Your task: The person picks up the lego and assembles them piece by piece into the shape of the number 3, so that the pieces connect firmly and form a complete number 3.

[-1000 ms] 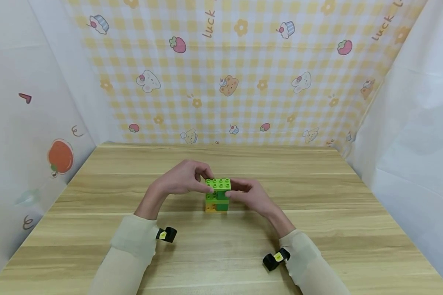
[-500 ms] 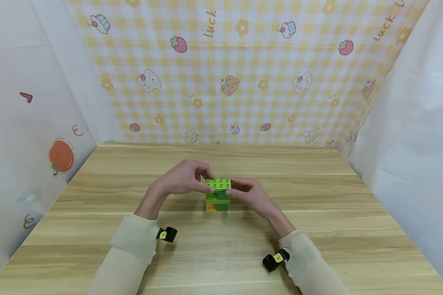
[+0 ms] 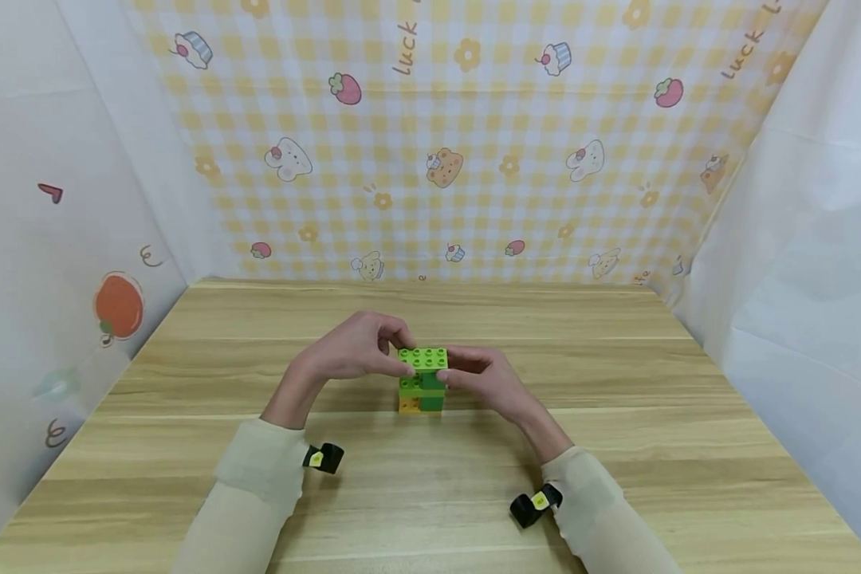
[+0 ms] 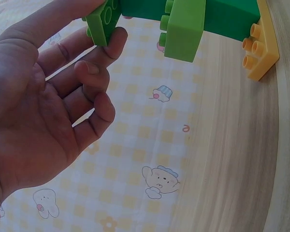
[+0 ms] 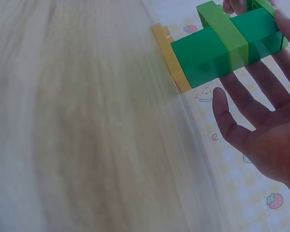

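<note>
A small tower of toy building bricks stands at the middle of the wooden table. Its base is a yellow-orange plate (image 4: 267,50). Above that come a dark green brick (image 5: 203,55), a light green brick (image 4: 185,31), another dark green brick (image 5: 258,35) and a studded light green brick (image 3: 423,360) on top. The top brick's left end is pinched by my left hand (image 3: 355,351), thumb in front and finger behind. My right hand (image 3: 489,384) holds the right side around the upper dark green brick, its thumb in front. The right hand's other fingertips are partly hidden in the head view.
The wooden table (image 3: 430,494) reaches back to a yellow checked cloth (image 3: 473,215). White cloth hangs along the left (image 3: 57,239) and right sides. Each wrist wears a black camera, one on the left (image 3: 324,458) and one on the right (image 3: 536,505).
</note>
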Demonstrator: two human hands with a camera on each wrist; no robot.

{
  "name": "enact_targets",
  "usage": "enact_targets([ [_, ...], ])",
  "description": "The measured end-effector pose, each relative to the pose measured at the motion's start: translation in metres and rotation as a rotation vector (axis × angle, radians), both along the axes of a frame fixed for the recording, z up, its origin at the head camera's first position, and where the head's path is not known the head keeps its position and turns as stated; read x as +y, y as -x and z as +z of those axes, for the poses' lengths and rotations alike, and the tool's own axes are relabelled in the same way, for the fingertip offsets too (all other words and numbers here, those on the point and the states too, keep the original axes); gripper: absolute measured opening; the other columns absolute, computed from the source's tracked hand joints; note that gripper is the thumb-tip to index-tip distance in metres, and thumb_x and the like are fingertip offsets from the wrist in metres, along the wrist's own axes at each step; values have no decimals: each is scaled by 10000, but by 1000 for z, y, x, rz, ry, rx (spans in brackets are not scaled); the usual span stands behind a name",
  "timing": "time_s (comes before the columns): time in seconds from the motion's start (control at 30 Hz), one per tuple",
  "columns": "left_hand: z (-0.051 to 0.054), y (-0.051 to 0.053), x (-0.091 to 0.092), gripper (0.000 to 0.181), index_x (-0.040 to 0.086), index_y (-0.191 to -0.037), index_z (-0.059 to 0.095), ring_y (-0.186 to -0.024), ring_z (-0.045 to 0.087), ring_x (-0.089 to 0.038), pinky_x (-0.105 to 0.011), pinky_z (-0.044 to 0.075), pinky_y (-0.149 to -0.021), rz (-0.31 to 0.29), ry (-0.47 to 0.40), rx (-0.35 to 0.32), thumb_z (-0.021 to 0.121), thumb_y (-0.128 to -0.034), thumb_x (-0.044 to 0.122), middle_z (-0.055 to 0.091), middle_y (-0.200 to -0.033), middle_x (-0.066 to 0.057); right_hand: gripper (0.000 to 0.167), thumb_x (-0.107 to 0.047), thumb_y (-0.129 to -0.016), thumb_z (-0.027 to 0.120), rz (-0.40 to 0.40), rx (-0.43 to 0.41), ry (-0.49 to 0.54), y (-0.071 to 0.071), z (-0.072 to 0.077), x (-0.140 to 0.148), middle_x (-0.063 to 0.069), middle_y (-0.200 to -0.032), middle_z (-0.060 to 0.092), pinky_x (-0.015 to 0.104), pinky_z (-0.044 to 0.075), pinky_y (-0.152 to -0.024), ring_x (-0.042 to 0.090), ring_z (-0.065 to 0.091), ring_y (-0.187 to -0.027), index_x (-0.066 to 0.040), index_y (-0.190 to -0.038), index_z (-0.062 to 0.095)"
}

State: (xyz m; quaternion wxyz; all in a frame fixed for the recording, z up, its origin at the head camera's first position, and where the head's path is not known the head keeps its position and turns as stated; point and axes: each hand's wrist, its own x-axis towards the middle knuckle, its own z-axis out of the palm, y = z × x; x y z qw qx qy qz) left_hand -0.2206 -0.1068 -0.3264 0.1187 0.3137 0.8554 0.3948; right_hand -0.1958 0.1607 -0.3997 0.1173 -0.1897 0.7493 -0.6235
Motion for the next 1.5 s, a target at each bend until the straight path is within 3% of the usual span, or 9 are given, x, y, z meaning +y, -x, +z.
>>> enact_targets([
  [0.4,-1,2,1,198,172,-1002,775,-793,577,-187,-329,480,-721,5,11,6,877,-847,242,752,-939,38,496,-207,-990,742,-2,11,52,-1,0,-1,177,-1305,730,313,597,-896,130,726,-1057,-39,-1445,637],
  [0.7,0,0,1,256,127,-1069,758,-879,602,-200,-357,503,-819,1,-6,-31,864,-857,224,754,-1015,-2,481,-217,-999,734,8,36,27,-1,-1,-1,164,-1286,742,356,599,-907,126,727,-1041,-38,-1437,645],
  [0.93,-1,-2,0,282,113,-1103,755,-908,615,-207,-370,516,-852,2,-34,-54,862,-855,195,754,-1043,-19,480,-235,-983,751,-11,42,-1,-2,0,-1,158,-1294,745,323,589,-896,126,728,-1048,-59,-1422,664],
  [1.5,-13,-4,-2,221,110,-1065,713,-884,606,-212,-363,507,-789,4,-84,-56,827,-898,200,697,-956,-39,419,-144,-970,748,-53,161,-47,-3,-3,-6,185,-1244,760,291,597,-852,203,739,-1065,-48,-1375,697],
])
